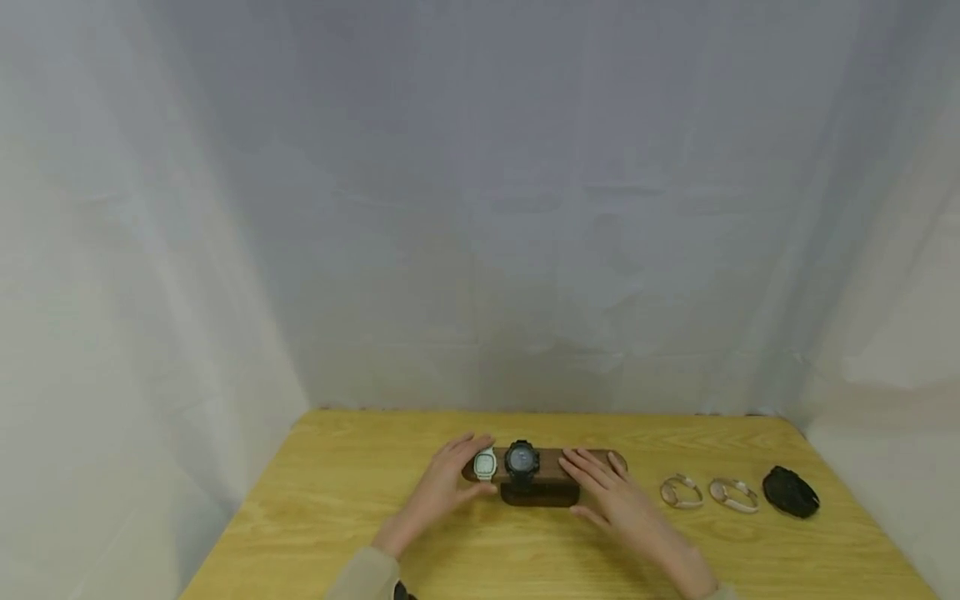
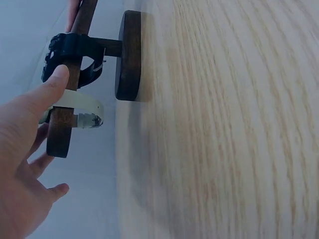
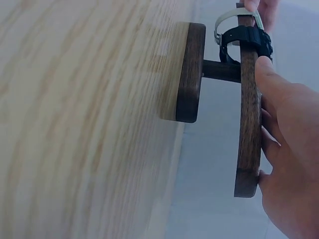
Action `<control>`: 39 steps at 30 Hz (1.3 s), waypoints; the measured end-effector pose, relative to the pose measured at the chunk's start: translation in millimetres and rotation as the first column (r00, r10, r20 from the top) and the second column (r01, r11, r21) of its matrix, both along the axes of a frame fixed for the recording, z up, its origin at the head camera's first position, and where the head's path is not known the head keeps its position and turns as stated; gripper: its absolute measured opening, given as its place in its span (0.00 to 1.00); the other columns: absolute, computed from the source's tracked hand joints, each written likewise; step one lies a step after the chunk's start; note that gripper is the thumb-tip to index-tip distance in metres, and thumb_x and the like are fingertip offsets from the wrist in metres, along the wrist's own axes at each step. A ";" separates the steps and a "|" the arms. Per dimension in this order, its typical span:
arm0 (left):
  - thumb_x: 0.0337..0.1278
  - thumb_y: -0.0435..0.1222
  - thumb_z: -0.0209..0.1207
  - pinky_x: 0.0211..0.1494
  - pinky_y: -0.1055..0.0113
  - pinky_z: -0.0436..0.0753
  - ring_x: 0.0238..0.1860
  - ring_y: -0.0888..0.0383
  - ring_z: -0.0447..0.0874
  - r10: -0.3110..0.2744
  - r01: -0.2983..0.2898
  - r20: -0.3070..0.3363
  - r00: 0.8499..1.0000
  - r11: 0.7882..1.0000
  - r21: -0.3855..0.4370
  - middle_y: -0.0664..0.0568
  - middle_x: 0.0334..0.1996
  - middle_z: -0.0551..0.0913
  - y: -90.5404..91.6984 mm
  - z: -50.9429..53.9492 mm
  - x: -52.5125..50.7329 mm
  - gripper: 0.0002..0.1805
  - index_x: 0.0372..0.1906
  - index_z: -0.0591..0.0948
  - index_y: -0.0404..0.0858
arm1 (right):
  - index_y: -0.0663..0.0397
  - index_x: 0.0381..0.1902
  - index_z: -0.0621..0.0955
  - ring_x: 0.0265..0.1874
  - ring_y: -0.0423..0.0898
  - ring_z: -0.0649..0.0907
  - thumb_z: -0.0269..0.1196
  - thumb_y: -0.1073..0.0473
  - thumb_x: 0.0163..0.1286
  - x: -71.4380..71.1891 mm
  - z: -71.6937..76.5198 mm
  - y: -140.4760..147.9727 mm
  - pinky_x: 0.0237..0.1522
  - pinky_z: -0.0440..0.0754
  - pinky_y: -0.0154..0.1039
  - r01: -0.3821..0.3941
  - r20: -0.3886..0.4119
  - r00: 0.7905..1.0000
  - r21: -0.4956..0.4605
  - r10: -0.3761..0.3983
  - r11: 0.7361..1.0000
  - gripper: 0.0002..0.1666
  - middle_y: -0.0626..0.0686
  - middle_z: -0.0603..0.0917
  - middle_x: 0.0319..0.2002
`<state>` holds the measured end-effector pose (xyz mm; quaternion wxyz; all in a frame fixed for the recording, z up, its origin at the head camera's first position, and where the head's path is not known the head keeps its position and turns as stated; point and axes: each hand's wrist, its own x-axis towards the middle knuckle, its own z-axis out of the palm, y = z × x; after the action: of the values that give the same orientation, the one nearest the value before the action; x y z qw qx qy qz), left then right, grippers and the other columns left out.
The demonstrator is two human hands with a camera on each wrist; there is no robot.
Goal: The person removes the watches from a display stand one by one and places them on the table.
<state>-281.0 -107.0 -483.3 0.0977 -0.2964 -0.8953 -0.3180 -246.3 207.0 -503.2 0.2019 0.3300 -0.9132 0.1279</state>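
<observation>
We find the wooden bar (image 1: 549,468) crosswise between left hand (image 1: 447,480) and right hand (image 1: 611,493), fingers spread; the white watch (image 1: 485,465) sits nearer the left fingers.

Fine wood grain streaks the dark brown watch stand (image 1: 551,461). The digital watch (image 1: 485,465) is whitish; the chunky sports watch (image 1: 522,458) is black with a dark grey dial. Yellow-tan, grain-striped tabletop (image 1: 337,500); pale grey curtain (image 1: 465,208); beige sleeve (image 1: 367,575).
</observation>
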 end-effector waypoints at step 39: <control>0.48 0.48 0.76 0.72 0.35 0.65 0.66 0.43 0.75 0.016 -0.037 -0.173 0.985 0.992 -0.123 0.48 0.62 0.82 -0.7 -0.2 -11.8 0.37 0.65 0.79 0.43 | 0.53 0.75 0.70 0.71 0.58 0.70 0.71 0.50 0.65 1.0 -3.7 1.4 0.80 0.37 0.44 -0.004 -0.004 1.000 -0.072 0.004 0.997 0.43 0.53 0.69 0.74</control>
<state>-292.8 -107.7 -483.5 0.1598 -0.3163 -0.9056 -0.2331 -245.3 208.3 -506.9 0.2150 0.3245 -0.9071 0.1603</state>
